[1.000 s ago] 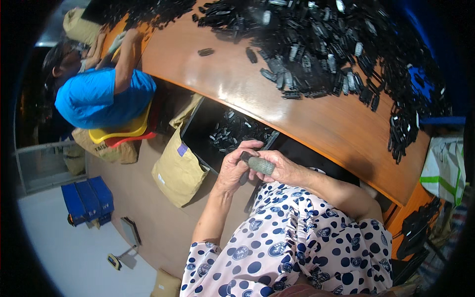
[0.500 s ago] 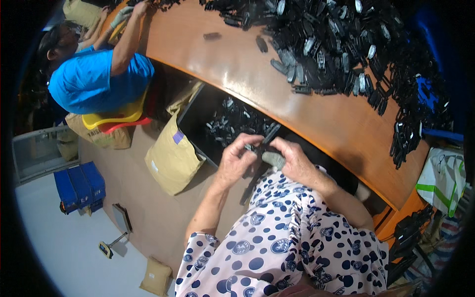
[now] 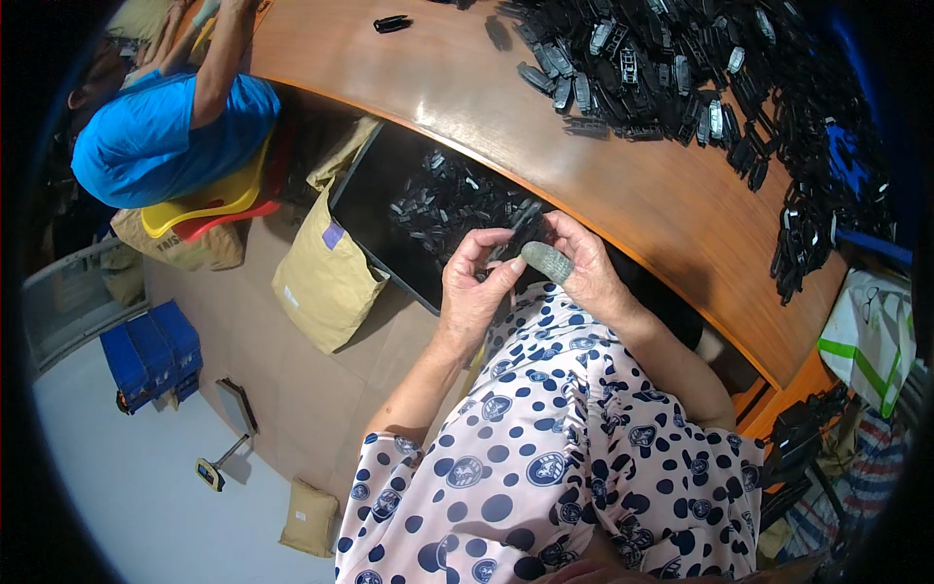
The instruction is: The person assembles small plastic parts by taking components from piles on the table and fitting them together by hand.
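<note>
Close together in front of my lap, both hands are on a small, long black plastic part (image 3: pixel 526 218). My left hand (image 3: pixel 473 290) pinches its lower end between thumb and fingers. My right hand (image 3: pixel 592 273) grips it from the other side, its thumb in a grey knitted finger cover (image 3: pixel 547 261). Fingers hide much of the part. Just beyond my hands, below the table edge, a black box (image 3: pixel 362 226) holds a heap of similar black parts (image 3: pixel 446 200).
A large pile of black parts (image 3: pixel 671 78) covers the far right of the brown table (image 3: pixel 467 117); one part (image 3: pixel 392 23) lies apart. A tan bag (image 3: pixel 326 277) stands beside the box. At left sits a person in blue (image 3: pixel 175 146). A white-green bag (image 3: pixel 866 336) is at right.
My hands have come closer together around the black part, the covered right thumb now almost meeting the left fingertips. The whole view has shifted slightly, with the table higher in it.
</note>
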{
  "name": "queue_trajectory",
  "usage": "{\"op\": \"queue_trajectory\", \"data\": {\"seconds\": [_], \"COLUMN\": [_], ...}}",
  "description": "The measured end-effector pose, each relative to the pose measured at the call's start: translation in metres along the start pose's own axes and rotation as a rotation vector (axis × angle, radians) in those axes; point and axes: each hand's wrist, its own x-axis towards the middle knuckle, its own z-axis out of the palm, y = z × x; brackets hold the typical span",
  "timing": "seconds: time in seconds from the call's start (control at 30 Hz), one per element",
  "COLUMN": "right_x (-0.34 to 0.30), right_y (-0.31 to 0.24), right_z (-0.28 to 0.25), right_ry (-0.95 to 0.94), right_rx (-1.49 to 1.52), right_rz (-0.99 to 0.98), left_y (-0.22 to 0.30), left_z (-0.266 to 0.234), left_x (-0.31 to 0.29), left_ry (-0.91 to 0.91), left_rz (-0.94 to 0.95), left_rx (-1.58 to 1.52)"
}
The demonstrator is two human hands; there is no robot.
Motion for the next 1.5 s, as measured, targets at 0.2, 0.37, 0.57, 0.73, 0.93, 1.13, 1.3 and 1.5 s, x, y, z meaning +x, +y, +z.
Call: {"op": "queue_trajectory", "data": {"seconds": [0.2, 0.37, 0.57, 0.73, 0.93, 1.13, 1.3, 1.5], "right_x": [-0.014, -0.022, -0.03, -0.034, -0.038, -0.025, -0.028, -0.045], "right_y": [-0.012, 0.0, 0.001, 0.008, 0.024, 0.04, 0.022, -0.009], "right_z": [-0.006, -0.005, 0.002, 0.0, 0.001, 0.005, -0.002, -0.011], "right_ry": [-0.065, -0.203, -0.125, -0.134, -0.117, -0.225, -0.116, -0.186], "right_rx": [-0.219, -0.019, -0.104, -0.542, -0.661, -0.573, -0.264, -0.335], "right_rz": [0.231, 0.234, 0.303, 0.138, 0.075, 0.291, 0.53, 0.279], "left_y": [0.005, 0.002, -0.011, -0.02, -0.022, -0.037, 0.016, 0.126], "left_z": [-0.005, -0.009, -0.004, -0.003, -0.003, -0.026, -0.072, -0.062], "left_x": [0.006, 0.012, 0.003, -0.004, -0.005, 0.002, 0.03, 0.151], "left_ry": [-0.119, -0.315, -0.215, -0.151, -0.084, 0.074, 0.104, 0.22], "left_rz": [0.248, 0.158, 0.131, 0.164, 0.019, -0.022, 0.396, 0.617], "left_rx": [0.445, 0.378, 0.378, 0.462, 0.44, 0.227, 1.198, 1.229]}}
